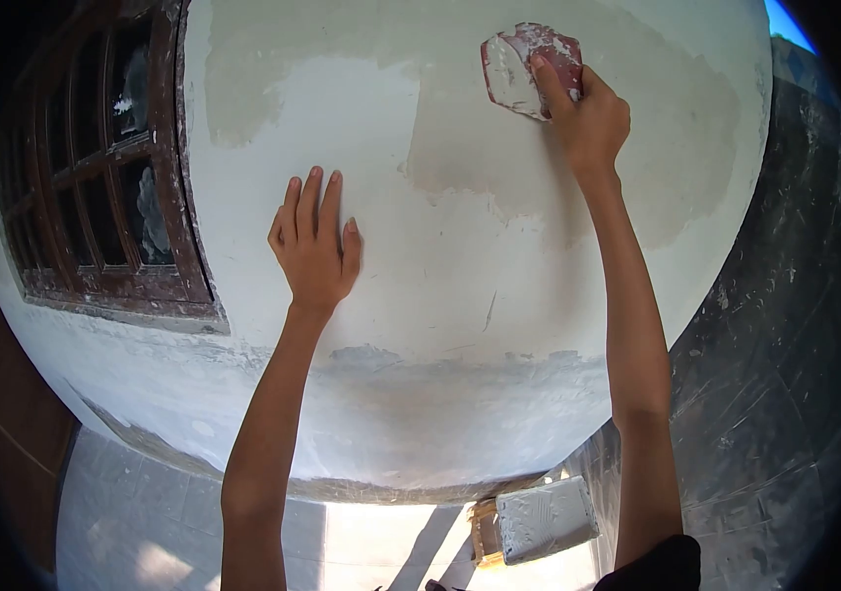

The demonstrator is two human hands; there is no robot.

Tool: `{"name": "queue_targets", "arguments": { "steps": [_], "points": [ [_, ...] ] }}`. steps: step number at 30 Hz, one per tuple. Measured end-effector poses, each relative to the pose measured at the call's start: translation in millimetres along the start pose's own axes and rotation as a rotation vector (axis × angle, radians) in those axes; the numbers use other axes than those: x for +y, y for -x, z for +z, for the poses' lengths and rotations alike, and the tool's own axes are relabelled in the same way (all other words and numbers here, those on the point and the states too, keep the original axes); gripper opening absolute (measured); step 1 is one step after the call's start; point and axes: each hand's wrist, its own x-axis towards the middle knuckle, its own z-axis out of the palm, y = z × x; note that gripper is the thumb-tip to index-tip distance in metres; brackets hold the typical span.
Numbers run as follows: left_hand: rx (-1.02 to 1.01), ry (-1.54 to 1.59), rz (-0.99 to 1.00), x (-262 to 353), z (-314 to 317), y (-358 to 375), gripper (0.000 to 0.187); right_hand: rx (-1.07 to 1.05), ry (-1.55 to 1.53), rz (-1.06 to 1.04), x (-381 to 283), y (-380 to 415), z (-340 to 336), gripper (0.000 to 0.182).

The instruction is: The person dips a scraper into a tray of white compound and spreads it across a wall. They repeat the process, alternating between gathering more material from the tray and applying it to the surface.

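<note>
My right hand (593, 128) grips a red putty scraper (560, 57) smeared with white putty. Its thumb presses on the near face, and the scraper lies close against the upper part of the wall (391, 281). My left hand (310, 251) rests on the wall lower down to the left, its fingers stretched out and holding nothing. Damp greyish patches of putty (465, 138) spread around and below the scraper, beside whiter, drier areas.
A brown wooden window frame (164, 286) with dark panes stands at the left. Below, a putty-covered board (547, 517) sits on a brown box-like thing (485, 537) on the floor (371, 537). A dark wall or surface (765, 394) runs along the right.
</note>
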Motion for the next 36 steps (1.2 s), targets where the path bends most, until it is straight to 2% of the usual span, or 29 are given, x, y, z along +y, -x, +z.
{"name": "queue_targets", "arguments": {
  "steps": [1, 3, 4, 6, 7, 8, 10, 11, 12, 14, 15, 20, 21, 22, 24, 26, 28, 32, 33, 35, 36],
  "points": [
    [0.006, 0.006, -0.005, 0, 1, -1, 0.051, 0.003, 0.001, -0.006, 9, -5, -5, 0.056],
    [0.005, 0.001, -0.002, -1, 2, -3, 0.052, 0.303, -0.032, 0.240, 16, -10, -15, 0.050],
    [-0.005, -0.004, 0.014, 0, 1, -1, 0.053, 0.295, -0.026, 0.237, 13, -7, -15, 0.050],
    [-0.008, -0.005, 0.018, 0, 0, 0, 0.052, 0.439, -0.317, 0.274, -3, 4, -9, 0.045],
    [-0.003, -0.010, 0.018, -1, 1, -1, 0.052, 0.378, -0.501, 0.256, -19, 10, -3, 0.041],
    [0.002, -0.008, 0.022, -1, 2, -2, 0.052, 0.208, -0.649, 0.253, -37, 18, -1, 0.042],
    [-0.007, -0.008, 0.012, -1, 2, -1, 0.052, -0.020, -0.564, 0.113, -46, 30, 17, 0.046],
    [-0.008, -0.003, 0.015, -1, 1, 0, 0.052, -0.055, -0.447, 0.004, -48, 35, 26, 0.049],
    [-0.010, -0.002, 0.015, -1, 1, 1, 0.052, -0.053, -0.445, 0.005, -42, 36, 30, 0.049],
    [-0.005, -0.002, 0.019, -2, 2, -2, 0.052, -0.036, -0.113, -0.130, -29, 34, 34, 0.054],
    [-0.002, -0.006, 0.019, -2, 2, -1, 0.052, -0.016, -0.206, -0.100, -25, 32, 24, 0.056],
    [-0.008, -0.005, 0.024, -2, 1, -2, 0.051, 0.227, -0.020, 0.228, 33, 10, -15, 0.055],
    [-0.003, -0.012, 0.028, -2, 1, -2, 0.051, 0.378, 0.032, 0.257, 42, 7, -21, 0.054],
    [0.001, -0.018, 0.024, 0, 2, -1, 0.051, 0.371, 0.035, 0.254, 49, 8, -22, 0.054],
    [-0.014, -0.010, 0.008, 3, 1, -1, 0.051, 0.563, -0.086, 0.409, 55, 16, -27, 0.053],
    [-0.021, -0.006, 0.014, 0, -1, -2, 0.051, 0.557, -0.211, 0.418, 31, 31, -22, 0.048],
    [0.000, -0.016, 0.024, 0, 2, -1, 0.052, 0.255, -0.675, 0.317, -4, 54, -16, 0.041],
    [-0.016, -0.002, 0.016, 0, 1, 0, 0.052, -0.251, -0.588, 0.115, -22, 99, 18, 0.039],
    [-0.016, -0.003, 0.016, 0, 1, 0, 0.053, -0.251, -0.587, 0.115, -18, 100, 20, 0.039],
    [-0.010, -0.009, 0.017, -1, 1, -1, 0.053, -0.203, -0.241, -0.087, -13, 95, 25, 0.043],
    [-0.010, -0.008, 0.008, 0, 1, -1, 0.052, -0.201, -0.244, -0.092, -11, 91, 22, 0.043]
  ]
}}
